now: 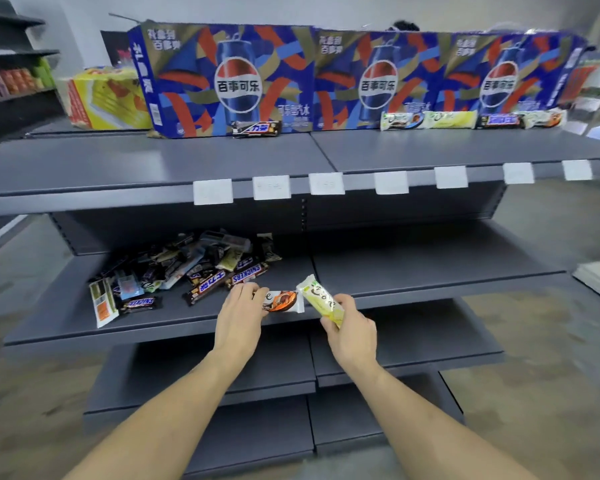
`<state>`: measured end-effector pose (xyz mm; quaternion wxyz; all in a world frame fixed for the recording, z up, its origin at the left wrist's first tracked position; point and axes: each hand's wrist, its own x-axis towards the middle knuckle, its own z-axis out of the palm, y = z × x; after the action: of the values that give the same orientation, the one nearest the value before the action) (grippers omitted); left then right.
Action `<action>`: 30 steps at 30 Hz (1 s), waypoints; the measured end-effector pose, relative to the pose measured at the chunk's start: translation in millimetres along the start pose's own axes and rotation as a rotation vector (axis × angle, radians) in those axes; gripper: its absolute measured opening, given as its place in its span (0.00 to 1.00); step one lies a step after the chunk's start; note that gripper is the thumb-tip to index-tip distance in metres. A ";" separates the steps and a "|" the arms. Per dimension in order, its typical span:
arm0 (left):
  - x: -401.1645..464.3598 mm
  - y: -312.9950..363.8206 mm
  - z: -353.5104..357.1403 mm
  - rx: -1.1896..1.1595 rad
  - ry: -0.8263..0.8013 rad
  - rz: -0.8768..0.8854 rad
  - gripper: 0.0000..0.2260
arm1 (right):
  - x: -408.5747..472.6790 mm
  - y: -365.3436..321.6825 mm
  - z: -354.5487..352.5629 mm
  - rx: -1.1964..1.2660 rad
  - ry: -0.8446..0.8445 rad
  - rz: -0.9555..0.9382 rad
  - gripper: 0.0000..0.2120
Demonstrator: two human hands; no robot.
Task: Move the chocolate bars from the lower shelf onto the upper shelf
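Observation:
A heap of chocolate bars lies on the left half of the lower shelf. My left hand grips a white and orange Dove bar at the shelf's front edge. My right hand holds a pale yellow-green Dove bar, tilted up to the left, just in front of the shelf. On the upper shelf a Snickers bar leans near the middle, and several bars stand in a row at the right.
Large blue Pepsi cartons line the back of the upper shelf, with a yellow pack to their left. White price tags hang along the upper shelf's front rail. More grey shelves sit below. Another rack stands far left.

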<state>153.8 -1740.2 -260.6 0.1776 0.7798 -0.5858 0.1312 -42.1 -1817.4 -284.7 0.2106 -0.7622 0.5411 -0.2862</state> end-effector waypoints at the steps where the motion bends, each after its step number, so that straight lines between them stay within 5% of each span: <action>1: -2.1 13.4 -2.9 0.000 -0.004 0.016 0.21 | -3.8 8.2 -8.7 0.035 0.002 0.000 0.21; 15: 12.7 163.0 -52.3 0.103 0.133 0.182 0.29 | -9.2 66.6 -155.7 0.242 0.144 -0.082 0.20; 30: 113.8 255.6 -156.8 0.111 0.445 0.318 0.24 | 70.1 42.6 -330.4 -0.128 0.482 -0.287 0.24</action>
<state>-59.3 -1835.3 -40.6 0.2361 0.6385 -0.6394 0.3575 -274.0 -1901.4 -50.0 -0.0155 -0.7526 0.4793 -0.4513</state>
